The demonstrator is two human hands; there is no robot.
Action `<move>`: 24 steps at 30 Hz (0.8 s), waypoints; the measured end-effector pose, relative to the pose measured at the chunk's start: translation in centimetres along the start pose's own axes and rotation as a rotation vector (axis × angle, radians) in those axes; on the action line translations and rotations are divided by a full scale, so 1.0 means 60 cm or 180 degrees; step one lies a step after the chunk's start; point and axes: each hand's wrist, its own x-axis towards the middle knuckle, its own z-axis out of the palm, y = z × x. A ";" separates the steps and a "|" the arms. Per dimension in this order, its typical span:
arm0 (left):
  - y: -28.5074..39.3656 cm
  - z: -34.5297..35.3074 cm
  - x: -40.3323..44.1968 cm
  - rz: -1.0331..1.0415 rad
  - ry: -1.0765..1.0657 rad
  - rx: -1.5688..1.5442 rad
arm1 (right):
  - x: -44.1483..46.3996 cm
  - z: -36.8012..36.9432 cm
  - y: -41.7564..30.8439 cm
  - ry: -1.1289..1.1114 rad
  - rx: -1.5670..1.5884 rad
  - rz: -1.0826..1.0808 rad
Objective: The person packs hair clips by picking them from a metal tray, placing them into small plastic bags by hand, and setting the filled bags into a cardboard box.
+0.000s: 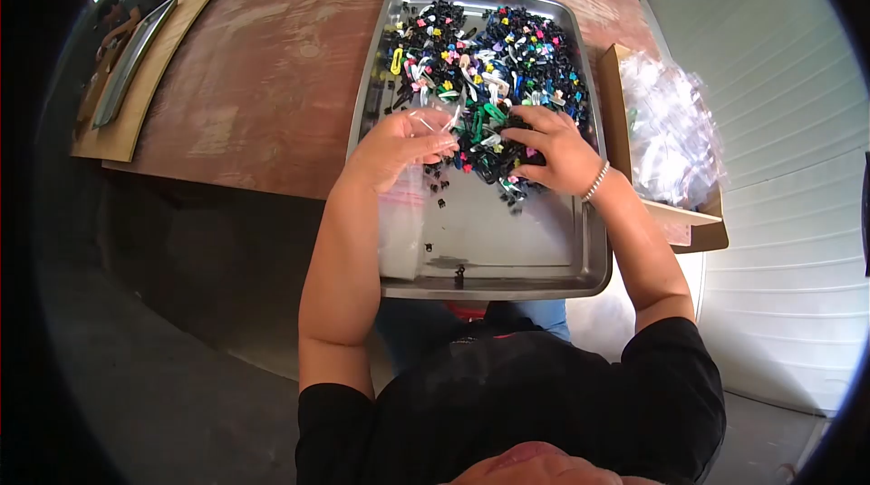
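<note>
A metal tray (594,249) holds a heap of small hair clips (521,50), mostly black claw clips mixed with coloured ones. Among them are a yellow snap clip (396,61) and green snap clips (494,111). My left hand (403,148) pinches a clear plastic bag (444,111) beside the heap, its fingertips closed. On the heap's near edge rests my right hand (557,150), fingers apart and touching clips; whether a clip lies under the fingertips is hidden. Below my left hand lie clear zip bags (399,236) with a pink strip, against the tray's left side.
To the right, an open cardboard box (616,113) is piled with clear plastic bags (671,122). The tray sits on a reddish wooden table (281,68). At the far left another metal tray (131,63) lies on a board (181,41), with a person (122,18) nearby.
</note>
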 end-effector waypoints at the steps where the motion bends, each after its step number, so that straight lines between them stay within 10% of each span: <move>1: -0.002 0.001 0.000 0.0022 0.0015 0.0008 | -0.018 -0.004 -0.011 -0.0015 -0.0002 0.0017; 8: -0.001 0.008 0.002 -0.0078 -0.0054 0.0095 | -0.084 0.008 -0.073 -0.0429 -0.0368 0.2075; 24: -0.019 -0.008 0.011 -0.0117 0.0185 -0.0016 | 0.065 0.045 0.059 0.0617 -0.0169 0.1901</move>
